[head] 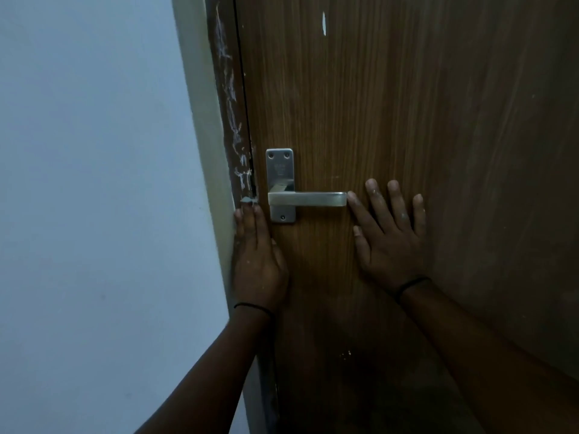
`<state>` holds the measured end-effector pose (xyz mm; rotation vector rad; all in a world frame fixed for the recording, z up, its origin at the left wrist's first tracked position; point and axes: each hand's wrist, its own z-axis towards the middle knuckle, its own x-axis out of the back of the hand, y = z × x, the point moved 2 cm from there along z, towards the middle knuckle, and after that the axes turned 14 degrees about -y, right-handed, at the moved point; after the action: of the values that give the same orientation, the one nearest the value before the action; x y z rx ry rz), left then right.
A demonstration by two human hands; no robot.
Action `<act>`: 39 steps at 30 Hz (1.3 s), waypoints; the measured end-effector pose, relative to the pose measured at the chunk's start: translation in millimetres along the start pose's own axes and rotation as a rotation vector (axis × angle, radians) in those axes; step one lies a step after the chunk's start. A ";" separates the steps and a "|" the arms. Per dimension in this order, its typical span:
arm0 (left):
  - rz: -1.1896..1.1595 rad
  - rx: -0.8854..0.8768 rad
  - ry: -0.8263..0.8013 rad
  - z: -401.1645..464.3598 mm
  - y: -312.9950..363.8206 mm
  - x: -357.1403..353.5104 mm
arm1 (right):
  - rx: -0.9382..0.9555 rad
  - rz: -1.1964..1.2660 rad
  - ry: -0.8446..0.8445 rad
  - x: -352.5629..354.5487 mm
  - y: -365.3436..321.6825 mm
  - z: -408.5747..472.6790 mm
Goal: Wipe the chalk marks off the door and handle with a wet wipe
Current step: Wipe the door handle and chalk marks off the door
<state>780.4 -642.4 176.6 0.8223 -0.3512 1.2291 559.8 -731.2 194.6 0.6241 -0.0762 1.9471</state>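
Note:
A brown wooden door (391, 104) fills the middle and right of the head view, shut against its frame. White chalk marks (233, 120) run down the dark door frame at the left. A silver lever handle (308, 199) on a steel plate sits at mid height. My left hand (255, 255) lies flat against the frame and door edge, its straight fingers pressing a small piece of wet wipe (249, 201) at the lower end of the chalk marks. Resting flat on the door, my right hand (388, 233) has spread fingers and its index tip touches the end of the handle.
A pale blue-grey wall (94, 183) takes up the left side, bordered by a light frame strip (203, 136). A short white streak (324, 24) shows high on the door. A few pale specks (346, 354) sit low on the door.

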 end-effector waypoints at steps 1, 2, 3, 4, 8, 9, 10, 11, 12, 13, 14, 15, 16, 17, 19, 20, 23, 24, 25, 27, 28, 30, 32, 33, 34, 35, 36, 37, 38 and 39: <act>0.014 0.001 -0.010 -0.8 -0.1 1.2 | 0.015 0.014 0.000 4.5 2.3 4.2; 0.023 0.010 -0.012 -1.4 1.6 1.8 | 0.031 0.030 -0.003 10.3 6.2 11.9; 0.027 0.022 -0.009 -1.6 4.5 1.4 | 0.044 0.049 -0.003 17.3 11.2 23.1; 0.021 0.034 0.000 -1.0 7.3 1.8 | 0.057 0.065 0.000 25.4 15.2 38.0; -0.042 0.016 0.059 17.2 16.9 11.7 | 0.134 -0.016 0.004 51.5 14.8 90.7; -0.047 0.001 0.082 25.7 18.1 14.9 | 0.140 -0.040 0.005 52.2 12.9 94.5; -0.047 -0.009 0.102 34.0 19.2 17.5 | 0.138 -0.060 0.005 51.7 11.7 95.4; -0.046 -0.011 0.117 39.4 19.5 18.8 | 0.134 -0.070 0.003 49.8 10.8 95.0; -0.050 -0.007 0.125 41.0 20.0 17.7 | 0.131 -0.075 0.001 48.3 11.2 94.3; -0.061 0.000 0.127 38.0 20.3 14.8 | 0.126 -0.076 0.004 47.6 12.1 93.5; -0.073 0.008 0.121 32.1 19.3 10.2 | 0.121 -0.076 0.013 47.2 13.3 93.6; -0.084 0.020 0.109 23.6 17.1 4.0 | 0.118 -0.081 0.023 46.9 14.0 93.6; -0.092 0.033 0.097 14.7 14.7 -2.2 | 0.119 -0.089 0.030 46.7 14.5 93.7; -0.096 0.045 0.087 7.2 11.9 -7.2 | 0.120 -0.095 0.031 46.1 14.2 93.5; -0.106 0.055 0.095 2.8 9.6 -11.8 | 0.122 -0.100 0.031 45.2 13.2 92.9; -0.115 0.053 0.107 6.0 11.4 -10.6 | 0.122 -0.100 0.034 44.8 13.3 92.9; -0.139 0.035 0.149 21.9 18.7 1.7 | 0.122 -0.095 0.038 44.0 14.1 93.9; -0.149 0.025 0.159 26.9 20.4 5.0 | 0.122 -0.094 0.039 43.5 14.5 94.1; -0.156 0.016 0.166 30.3 21.6 7.2 | 0.121 -0.094 0.043 43.0 14.7 93.7; -0.158 0.005 0.180 34.1 23.4 9.5 | 0.118 -0.094 0.053 42.6 15.1 92.7; -0.152 0.002 0.185 35.1 23.7 10.8 | 0.116 -0.092 0.053 42.8 14.7 92.2; -0.130 -0.012 0.191 39.7 23.3 13.7 | 0.117 -0.086 0.060 43.3 13.8 91.7; -0.108 -0.027 0.191 45.9 23.1 17.9 | 0.126 -0.078 0.074 43.8 12.8 92.5; -0.104 -0.031 0.188 48.2 23.5 20.1 | 0.130 -0.070 0.078 43.8 12.9 93.0; -0.108 -0.035 0.188 49.6 24.1 22.1 | 0.132 -0.066 0.078 43.5 13.1 93.5; -0.115 -0.040 0.191 50.2 24.7 23.3 | 0.130 -0.065 0.076 43.5 13.7 93.4; -0.122 -0.046 0.195 50.9 25.2 24.0 | 0.125 -0.067 0.076 43.7 14.4 92.8; -0.127 -0.049 0.199 51.7 25.0 24.4 | 0.123 -0.067 0.077 44.2 14.7 92.2; -0.130 -0.049 0.203 52.6 23.9 24.9 | 0.123 -0.067 0.078 44.6 14.2 91.8; -0.131 -0.050 0.208 54.2 23.1 25.5 | 0.125 -0.065 0.077 45.0 14.0 91.6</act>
<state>777.4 -661.4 237.8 0.6569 -0.1562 1.1662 569.0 -729.8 297.2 0.6249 0.1139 1.9212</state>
